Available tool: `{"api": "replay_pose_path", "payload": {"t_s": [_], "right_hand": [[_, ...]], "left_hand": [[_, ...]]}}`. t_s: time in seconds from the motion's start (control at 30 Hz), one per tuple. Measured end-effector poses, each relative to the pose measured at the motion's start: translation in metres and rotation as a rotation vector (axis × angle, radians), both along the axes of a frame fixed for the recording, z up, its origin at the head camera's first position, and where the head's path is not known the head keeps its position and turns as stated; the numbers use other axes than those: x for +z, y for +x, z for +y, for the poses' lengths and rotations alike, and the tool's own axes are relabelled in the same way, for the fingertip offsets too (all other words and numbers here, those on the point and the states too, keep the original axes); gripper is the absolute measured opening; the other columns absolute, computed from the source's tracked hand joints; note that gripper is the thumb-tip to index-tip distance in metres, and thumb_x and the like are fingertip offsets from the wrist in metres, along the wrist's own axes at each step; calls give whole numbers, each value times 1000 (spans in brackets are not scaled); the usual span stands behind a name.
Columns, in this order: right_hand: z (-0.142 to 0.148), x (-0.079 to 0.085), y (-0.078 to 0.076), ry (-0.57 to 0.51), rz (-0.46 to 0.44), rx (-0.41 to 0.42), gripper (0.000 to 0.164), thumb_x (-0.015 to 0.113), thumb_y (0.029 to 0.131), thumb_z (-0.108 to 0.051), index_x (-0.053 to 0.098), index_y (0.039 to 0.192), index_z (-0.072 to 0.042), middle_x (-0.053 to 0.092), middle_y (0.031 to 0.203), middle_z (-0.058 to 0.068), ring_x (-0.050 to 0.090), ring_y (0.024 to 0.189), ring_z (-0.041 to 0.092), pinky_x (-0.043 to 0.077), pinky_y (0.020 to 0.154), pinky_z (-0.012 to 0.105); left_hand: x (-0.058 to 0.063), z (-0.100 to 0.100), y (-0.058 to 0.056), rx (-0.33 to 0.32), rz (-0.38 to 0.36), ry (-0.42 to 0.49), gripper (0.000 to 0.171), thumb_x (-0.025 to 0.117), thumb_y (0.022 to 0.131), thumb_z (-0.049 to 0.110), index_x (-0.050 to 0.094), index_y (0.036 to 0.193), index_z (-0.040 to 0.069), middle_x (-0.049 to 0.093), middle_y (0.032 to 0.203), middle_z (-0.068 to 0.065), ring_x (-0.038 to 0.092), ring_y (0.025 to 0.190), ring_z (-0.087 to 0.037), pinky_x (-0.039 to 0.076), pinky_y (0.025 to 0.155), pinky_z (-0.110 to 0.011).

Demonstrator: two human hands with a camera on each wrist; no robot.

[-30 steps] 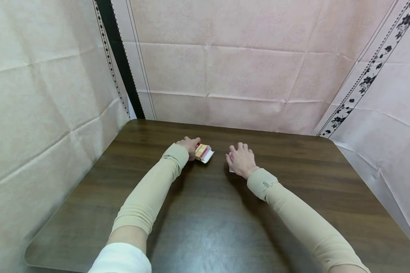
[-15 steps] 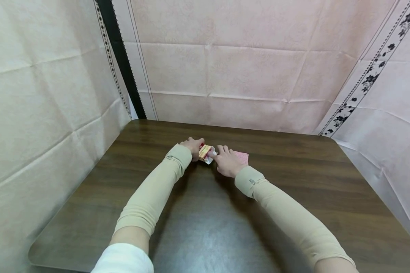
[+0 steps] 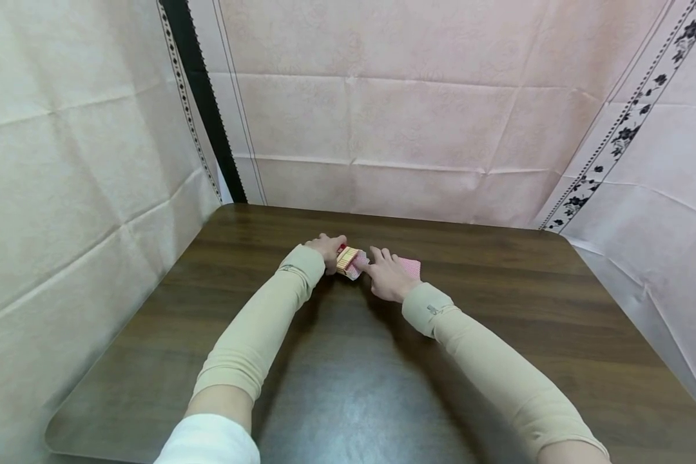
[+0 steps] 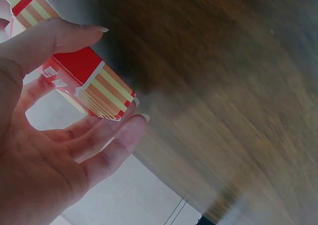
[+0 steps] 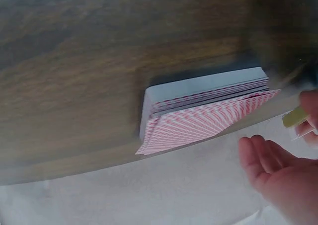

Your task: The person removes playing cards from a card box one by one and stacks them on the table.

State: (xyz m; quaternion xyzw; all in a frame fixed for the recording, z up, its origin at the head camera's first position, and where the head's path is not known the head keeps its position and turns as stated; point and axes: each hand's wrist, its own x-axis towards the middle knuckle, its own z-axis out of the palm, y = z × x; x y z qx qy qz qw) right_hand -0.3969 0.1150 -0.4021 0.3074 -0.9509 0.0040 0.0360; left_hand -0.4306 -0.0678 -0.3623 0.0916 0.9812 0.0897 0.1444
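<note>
My left hand [image 3: 325,250] grips a red playing-card box [image 3: 345,259] with yellow and orange stripes, its open end facing right. In the left wrist view the thumb lies across the box [image 4: 82,66] and the fingers curl beneath it. Pink-patterned cards [image 3: 361,258] show at the box's mouth. My right hand [image 3: 387,280] reaches there with its thumb at the cards, the other fingers extended forward. Behind that hand a stack of pink-backed cards [image 3: 410,267] lies on the table, partly hidden; in the right wrist view the stack [image 5: 198,120] has its top cards slightly askew.
The dark wooden table [image 3: 325,361] has rounded corners. Pale cloth [image 3: 417,129] hangs behind its far edge, with more cloth to the left and right. A black strip [image 3: 209,96] runs down the back left corner.
My right hand has let go of the card stack and moved left to the box's mouth, leaving the stack on the table. More pink shows there than half a second ago. The left hand shifted slightly right.
</note>
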Motion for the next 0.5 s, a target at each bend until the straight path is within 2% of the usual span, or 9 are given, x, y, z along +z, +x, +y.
{"api": "replay_pose_path", "payload": {"t_s": [0.2, 0.37, 0.5], "right_hand": [[-1, 2, 0, -106, 33, 48, 41, 66, 87, -26, 61, 125, -14, 47, 137, 23, 46, 123, 37, 43, 99, 52], [-8, 3, 1, -156, -10, 28, 49, 69, 85, -45, 60, 119, -10, 49, 131, 18, 50, 118, 33, 44, 99, 48], [-10, 5, 2, -173, -1, 12, 48, 69, 86, -46, 60, 116, -9, 53, 121, 15, 53, 108, 30, 48, 93, 45]], "left_hand": [[-4, -2, -4, 31, 3, -9, 71, 75, 69, 1, 43, 129, 24, 43, 123, -20, 52, 98, -33, 46, 83, -46], [-9, 2, -9, 35, 0, -2, 69, 74, 69, 1, 43, 126, 25, 43, 123, -18, 50, 95, -33, 44, 79, -44], [-8, 3, -7, 17, -10, 7, 68, 74, 69, 0, 44, 125, 24, 43, 122, -18, 48, 94, -32, 43, 77, -43]]}}
